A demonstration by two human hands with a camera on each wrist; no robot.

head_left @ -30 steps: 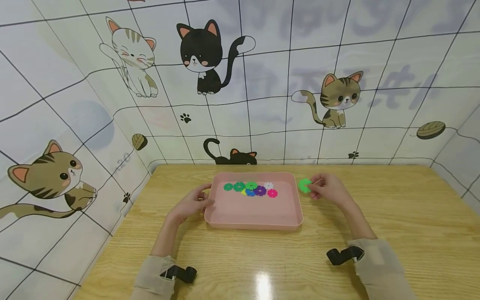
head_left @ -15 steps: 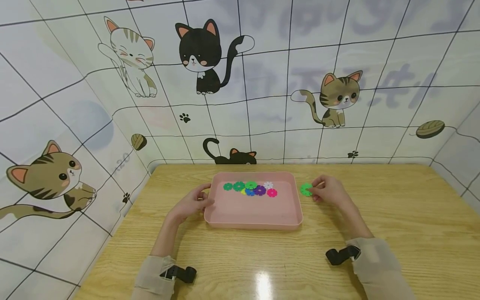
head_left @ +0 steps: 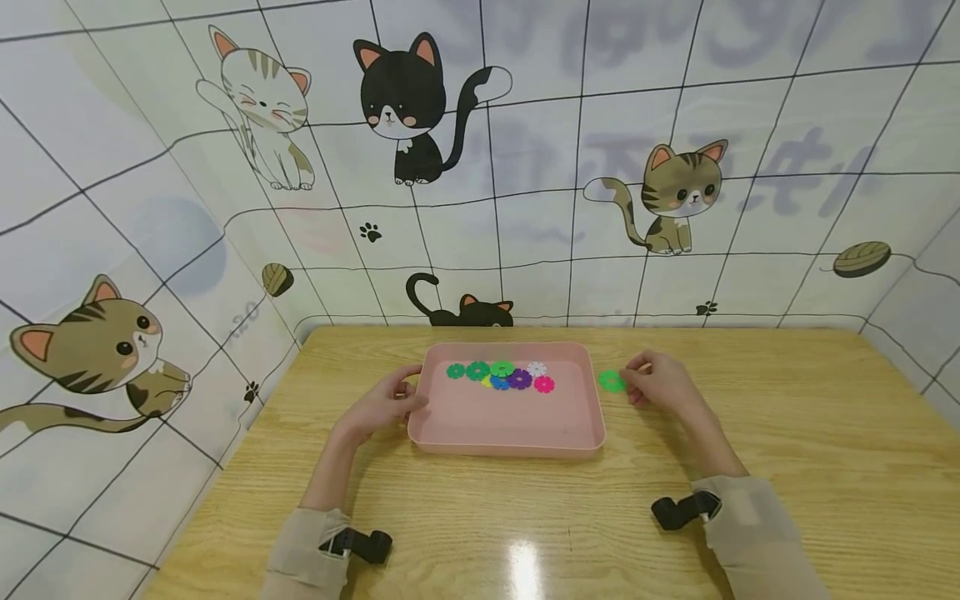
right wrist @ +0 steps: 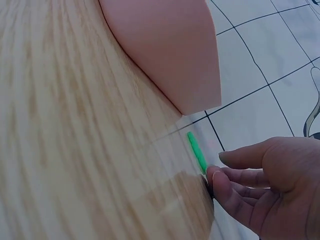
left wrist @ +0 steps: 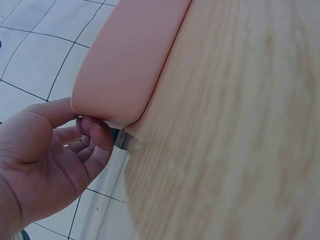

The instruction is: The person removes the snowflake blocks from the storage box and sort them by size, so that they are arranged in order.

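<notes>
A pink tray stands on the table. Inside, towards the back, lie several flower-shaped plastic discs: dark green, light green, blue, purple, white and pink; some overlap. My left hand grips the tray's left side, thumb over the rim and fingers curled against the outer wall. Just right of the tray, a bright green disc lies flat, seen edge-on in the right wrist view. My right hand has its fingertips at that disc's edge, its thumb raised apart from it.
The wooden table reaches back to a wall covered with cat drawings. Both wrists carry black camera mounts over beige sleeves.
The bright green disc has come down from a tilted hold to lie flat, slightly nearer the viewer. My right hand lowered a little with it; the left hand and tray stayed put.
</notes>
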